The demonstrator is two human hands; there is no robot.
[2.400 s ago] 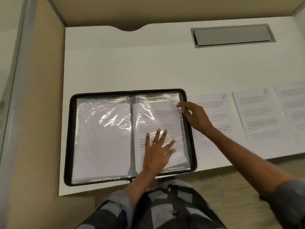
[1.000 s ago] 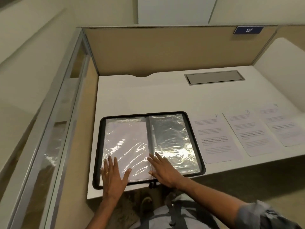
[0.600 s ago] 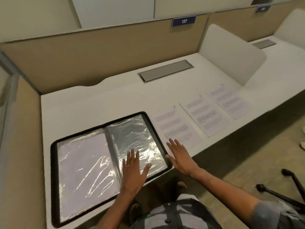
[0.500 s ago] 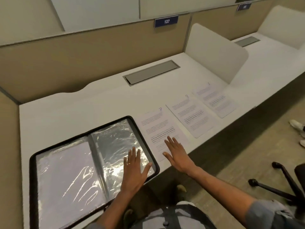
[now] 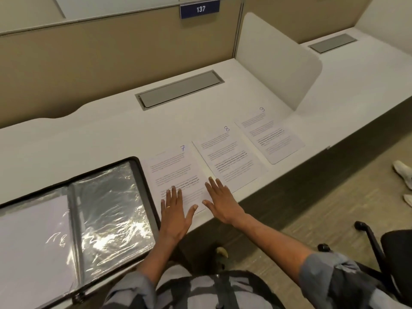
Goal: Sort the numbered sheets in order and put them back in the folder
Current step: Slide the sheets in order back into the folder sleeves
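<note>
White study-carrel desk (image 5: 100, 134) here, tan partition (image 5: 89, 63) along the back with a little blue sign (image 5: 200, 9) that reads "137", plus a grey cable flap (image 5: 180, 89) set into the top and a white divider (image 5: 274, 56) closing off the right side. Three printed sheets lie in a row along the front edge, each with a handwritten blue number in its top right corner: sheet 7 (image 5: 171, 172), sheet 8 (image 5: 227, 157) and sheet 9 (image 5: 269, 137). The body text is way too small to read. The black zip folder (image 5: 142, 181) lies open at the left, just beside sheet 7; its left plastic sleeve has a white page in it, and the right sleeve is mostly grey with glare. The left hand (image 5: 175, 215), ring (image 5: 168, 206) on one finger, lies flat on the lower part of sheet 7, fingers straight and spread. The right hand (image 5: 220, 201) is flat too, fingers straight, at sheet 7's lower right edge with its fingertips by the corner of sheet 8. Neither grips anything. On the floor to the right there's a black office chair (image 5: 379, 248) and somebody's pale shoes (image 5: 403, 175).
</note>
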